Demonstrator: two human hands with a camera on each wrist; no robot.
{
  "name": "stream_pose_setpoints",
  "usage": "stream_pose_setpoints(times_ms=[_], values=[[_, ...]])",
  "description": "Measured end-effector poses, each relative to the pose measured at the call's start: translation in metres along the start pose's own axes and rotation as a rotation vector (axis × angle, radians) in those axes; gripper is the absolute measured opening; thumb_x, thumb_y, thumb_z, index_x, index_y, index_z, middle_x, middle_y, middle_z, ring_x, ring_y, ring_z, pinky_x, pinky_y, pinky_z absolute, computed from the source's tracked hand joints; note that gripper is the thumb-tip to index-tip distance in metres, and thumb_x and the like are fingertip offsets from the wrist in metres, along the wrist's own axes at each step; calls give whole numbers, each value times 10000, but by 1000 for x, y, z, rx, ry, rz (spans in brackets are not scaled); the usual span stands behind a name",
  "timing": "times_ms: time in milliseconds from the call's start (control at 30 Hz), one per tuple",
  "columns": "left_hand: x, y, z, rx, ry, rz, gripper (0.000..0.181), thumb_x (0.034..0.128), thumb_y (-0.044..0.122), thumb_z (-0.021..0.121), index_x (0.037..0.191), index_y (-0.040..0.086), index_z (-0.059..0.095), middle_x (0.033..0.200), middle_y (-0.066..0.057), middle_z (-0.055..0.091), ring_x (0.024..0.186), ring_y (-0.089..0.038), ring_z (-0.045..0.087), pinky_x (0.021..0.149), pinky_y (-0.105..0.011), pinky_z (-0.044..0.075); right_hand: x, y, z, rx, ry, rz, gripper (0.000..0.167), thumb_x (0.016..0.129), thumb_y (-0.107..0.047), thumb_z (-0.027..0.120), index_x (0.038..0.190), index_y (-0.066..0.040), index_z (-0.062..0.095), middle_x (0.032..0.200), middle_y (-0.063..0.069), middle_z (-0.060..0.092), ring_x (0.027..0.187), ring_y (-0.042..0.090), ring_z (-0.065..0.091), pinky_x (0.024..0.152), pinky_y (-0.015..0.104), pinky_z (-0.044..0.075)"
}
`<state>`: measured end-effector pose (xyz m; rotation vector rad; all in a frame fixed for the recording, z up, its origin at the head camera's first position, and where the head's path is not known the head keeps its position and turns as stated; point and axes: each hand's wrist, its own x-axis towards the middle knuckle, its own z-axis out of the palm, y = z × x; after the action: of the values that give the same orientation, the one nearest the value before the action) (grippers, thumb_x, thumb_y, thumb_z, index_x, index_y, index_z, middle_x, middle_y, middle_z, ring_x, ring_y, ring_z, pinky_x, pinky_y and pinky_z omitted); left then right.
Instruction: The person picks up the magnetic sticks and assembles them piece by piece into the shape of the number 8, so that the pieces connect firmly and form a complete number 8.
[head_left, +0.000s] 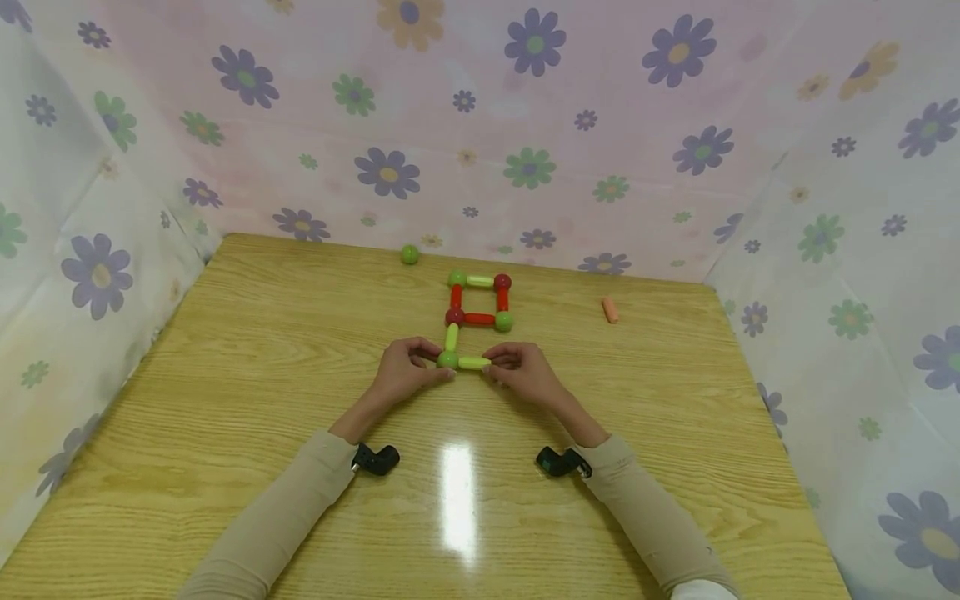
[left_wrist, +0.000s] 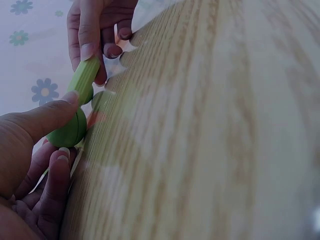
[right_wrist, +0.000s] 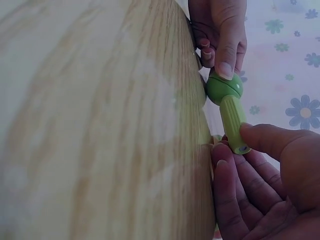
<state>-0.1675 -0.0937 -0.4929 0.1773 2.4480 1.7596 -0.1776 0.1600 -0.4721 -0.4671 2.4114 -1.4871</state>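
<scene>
My left hand (head_left: 405, 368) holds a green ball (head_left: 447, 360) between thumb and fingers at the near end of a ball-and-stick figure. A yellow-green stick (head_left: 473, 363) reaches right from that ball, and my right hand (head_left: 525, 372) pinches its free end. In the right wrist view, this ribbed stick (right_wrist: 232, 122) touches the ball (right_wrist: 223, 89). Another yellow-green stick (head_left: 452, 337) links the held ball to a dark red ball (head_left: 454, 317). Beyond it lies a square with red sticks (head_left: 479, 319), a yellow-green stick (head_left: 480, 281), a second dark red ball (head_left: 502, 282) and green balls (head_left: 504, 321).
A loose green ball (head_left: 409, 254) sits by the table's back edge. An orange stick (head_left: 611, 310) lies apart at the right. Flowered cloth (head_left: 465, 125) hangs behind and along both sides of the wooden table (head_left: 300, 308).
</scene>
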Motion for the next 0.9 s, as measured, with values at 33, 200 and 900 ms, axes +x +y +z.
stream_pose_setpoints(times_ms=[33,200,900], values=[[0,0,0,0,0,2,344,787,191,897,1053,53,729,1040,-126,735,709,-156,584,641,-266,487,0,0,0,7,0,5,212,955,-72,705,1138,35,715,1040,193,741,893,247,722,675,237,562],[0,1,0,1,4,3,338,785,181,897,1047,51,727,1041,-125,732,703,-154,575,636,-257,479,1,0,-1,22,-12,0,243,958,-82,706,1162,50,702,1052,215,735,900,293,719,664,256,566],[0,1,1,0,3,-6,343,785,187,897,1051,48,728,1032,-129,733,706,-148,576,636,-259,478,-4,-1,3,74,17,58,259,976,-70,677,1192,73,671,1001,192,728,765,123,671,630,237,559]])
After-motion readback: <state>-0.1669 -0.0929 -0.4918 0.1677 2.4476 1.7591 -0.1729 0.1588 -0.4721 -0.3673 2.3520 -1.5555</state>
